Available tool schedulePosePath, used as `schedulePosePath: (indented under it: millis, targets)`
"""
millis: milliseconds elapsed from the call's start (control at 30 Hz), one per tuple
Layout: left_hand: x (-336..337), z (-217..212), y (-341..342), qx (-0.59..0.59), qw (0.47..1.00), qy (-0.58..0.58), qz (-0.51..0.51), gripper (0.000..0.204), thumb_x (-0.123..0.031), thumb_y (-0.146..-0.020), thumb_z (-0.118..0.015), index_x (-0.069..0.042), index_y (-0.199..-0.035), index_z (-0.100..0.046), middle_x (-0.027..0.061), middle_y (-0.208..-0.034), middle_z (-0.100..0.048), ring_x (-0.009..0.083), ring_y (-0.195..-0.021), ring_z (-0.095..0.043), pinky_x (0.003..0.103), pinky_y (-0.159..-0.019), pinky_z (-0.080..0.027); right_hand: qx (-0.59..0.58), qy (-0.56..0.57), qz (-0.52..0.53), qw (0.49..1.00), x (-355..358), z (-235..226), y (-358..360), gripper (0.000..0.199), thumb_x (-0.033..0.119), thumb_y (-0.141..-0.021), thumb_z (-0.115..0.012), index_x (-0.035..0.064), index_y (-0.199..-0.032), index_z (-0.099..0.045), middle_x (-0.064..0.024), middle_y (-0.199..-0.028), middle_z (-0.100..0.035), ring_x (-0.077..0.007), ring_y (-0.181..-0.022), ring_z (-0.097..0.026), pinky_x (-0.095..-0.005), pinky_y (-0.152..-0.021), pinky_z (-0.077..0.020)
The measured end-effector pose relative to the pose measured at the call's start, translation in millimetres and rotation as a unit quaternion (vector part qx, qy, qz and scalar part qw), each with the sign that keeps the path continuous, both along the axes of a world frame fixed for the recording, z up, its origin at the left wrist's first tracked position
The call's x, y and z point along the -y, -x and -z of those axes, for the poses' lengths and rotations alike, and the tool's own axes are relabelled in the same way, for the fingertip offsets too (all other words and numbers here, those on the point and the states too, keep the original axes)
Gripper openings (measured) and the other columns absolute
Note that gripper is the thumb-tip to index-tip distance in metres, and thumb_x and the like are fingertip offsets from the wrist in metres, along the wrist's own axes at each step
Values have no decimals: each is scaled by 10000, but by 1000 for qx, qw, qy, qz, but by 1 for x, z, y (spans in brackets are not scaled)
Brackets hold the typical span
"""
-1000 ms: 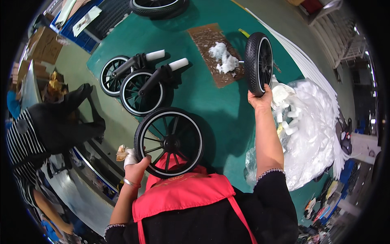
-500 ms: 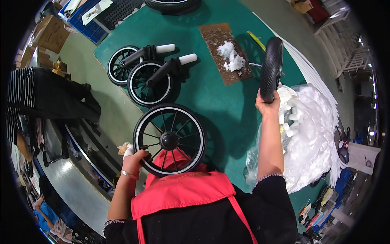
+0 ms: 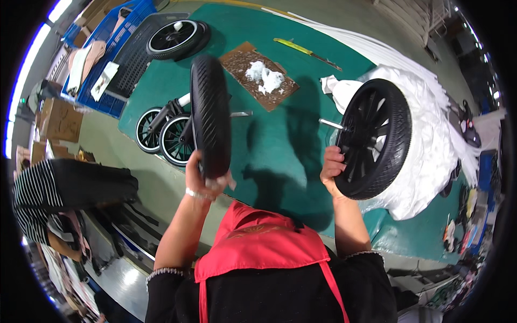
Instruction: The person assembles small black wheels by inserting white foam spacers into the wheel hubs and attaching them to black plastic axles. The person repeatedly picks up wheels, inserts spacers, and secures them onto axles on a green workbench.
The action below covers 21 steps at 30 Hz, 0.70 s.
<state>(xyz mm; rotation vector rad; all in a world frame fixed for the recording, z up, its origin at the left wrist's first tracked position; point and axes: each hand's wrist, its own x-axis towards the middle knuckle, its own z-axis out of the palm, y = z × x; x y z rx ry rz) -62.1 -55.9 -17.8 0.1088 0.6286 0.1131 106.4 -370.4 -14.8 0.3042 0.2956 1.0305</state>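
My left hand (image 3: 200,177) grips a black wheel (image 3: 211,116) by the bottom of its tyre. That wheel stands edge-on, and a metal axle (image 3: 241,113) juts from it to the right. Closed round the lower left rim of a second black wheel (image 3: 397,156) is my right hand (image 3: 332,168). This wheel is tilted so its spokes show, its axle (image 3: 331,124) pointing left. Both wheels are held up above the green table (image 3: 269,172). Behind the left wheel, two small wheels on black forks (image 3: 171,110) lie at the table's left edge, partly hidden.
A brown board (image 3: 242,59) bears white fluffy scraps (image 3: 265,77). Past it lies a yellow cutter knife (image 3: 301,48). Two stacked wheels (image 3: 172,40) sit far left near blue crates (image 3: 141,13). White plastic bags (image 3: 431,151) fill the right side. Someone in striped clothing (image 3: 32,199) is at left.
The left wheel has risen and turned from face-up to edge-on. The right wheel has swung from edge-on to show its spokes. My view has shifted, bringing more of the far left into sight.
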Motion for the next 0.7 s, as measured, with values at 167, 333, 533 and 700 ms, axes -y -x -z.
schedulePosePath:
  millis: [167,333,533,700]
  targets:
    - [-20,28,-114,-132,982,-131,-18,255,-274,-819,-565,-37,-903,-610,100,-804,-675,267,-679,-637,376,-616,-557,33,87,29,995,66,37,27,289,303,-920,-542,46,-1052,-521,-32,-821,-510,-182,-650,-530,-303,-626,-480]
    - [-15,58,-181,-201,961,-185,-53,222,-267,-828,-568,-66,-921,-577,96,-848,-669,279,-717,-644,398,-570,-518,-2,207,124,970,92,30,44,430,226,-799,-589,-49,-1129,-618,-219,-1052,-678,-352,-895,-687,-485,-803,-581]
    - [-14,72,-206,-248,931,-252,-93,196,-223,-764,-588,-72,-887,-578,83,-864,-665,265,-741,-644,392,-613,-520,-12,279,106,954,98,51,31,525,226,-782,-581,-56,-1224,-563,-248,-1130,-647,-371,-962,-672,-496,-862,-560]
    - [1,20,-177,-178,969,-138,-98,175,-211,-793,-608,-54,-870,-623,72,-839,-671,229,-737,-647,353,-690,-567,-15,302,81,950,90,57,22,517,195,-775,-525,-76,-1214,-554,-258,-1103,-650,-382,-983,-660,-505,-911,-532]
